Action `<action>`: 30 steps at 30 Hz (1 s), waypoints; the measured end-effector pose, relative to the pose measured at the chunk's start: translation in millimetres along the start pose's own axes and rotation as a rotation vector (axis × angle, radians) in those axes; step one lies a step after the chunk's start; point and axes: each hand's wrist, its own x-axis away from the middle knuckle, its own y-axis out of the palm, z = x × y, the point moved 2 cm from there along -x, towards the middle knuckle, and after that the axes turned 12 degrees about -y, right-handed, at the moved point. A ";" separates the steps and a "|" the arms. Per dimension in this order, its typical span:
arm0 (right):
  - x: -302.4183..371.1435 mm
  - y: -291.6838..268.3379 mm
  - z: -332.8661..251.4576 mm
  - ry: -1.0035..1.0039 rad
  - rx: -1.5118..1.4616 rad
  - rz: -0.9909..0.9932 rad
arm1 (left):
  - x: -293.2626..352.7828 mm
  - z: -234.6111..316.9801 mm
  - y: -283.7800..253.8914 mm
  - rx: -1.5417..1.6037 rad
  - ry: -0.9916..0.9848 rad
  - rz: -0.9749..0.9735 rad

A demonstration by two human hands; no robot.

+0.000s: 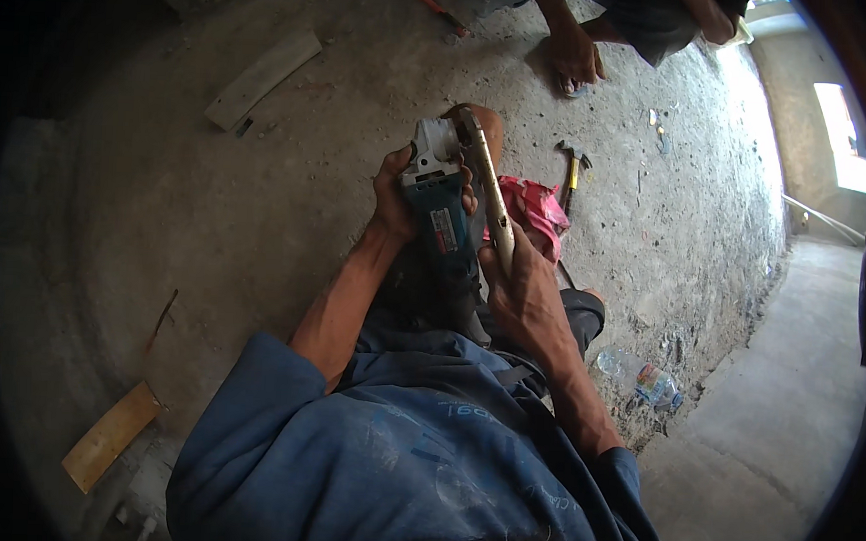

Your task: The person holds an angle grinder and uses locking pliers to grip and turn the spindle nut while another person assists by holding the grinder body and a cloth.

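Note:
My left hand (394, 200) is closed around the front of a teal angle grinder (439, 213) with a grey metal gear head. The grinder points away from me, its rear end near my lap. In my right hand (526, 291) is a long, worn, brass-coloured metal hand tool (493, 198) with a rounded, jaw-like head. That head lies against or right beside the grinder's gear head; I cannot tell whether it grips anything there. A crumpled red plastic bag (540, 209) lies just right of the tool, partly hidden by it.
A claw hammer (572, 175) lies beyond the bag. At right is a clear plastic bottle (641, 377). Boards lie far left (265, 81) and near left (112, 437). Another person's hand (576, 54) is at the top, near a red-handled tool (436, 8) on the rough concrete floor.

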 end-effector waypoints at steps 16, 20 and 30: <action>3.8 10.7 16.5 -0.013 0.024 0.099 | 0.6 -0.4 -1.5 -0.042 0.001 -0.009; 7.2 15.9 23.8 0.030 0.061 0.098 | -1.4 -1.7 -2.4 -0.023 -0.009 -0.034; 5.2 10.9 12.9 0.130 0.042 0.051 | 0.1 -3.7 -4.9 -0.020 -0.020 -0.021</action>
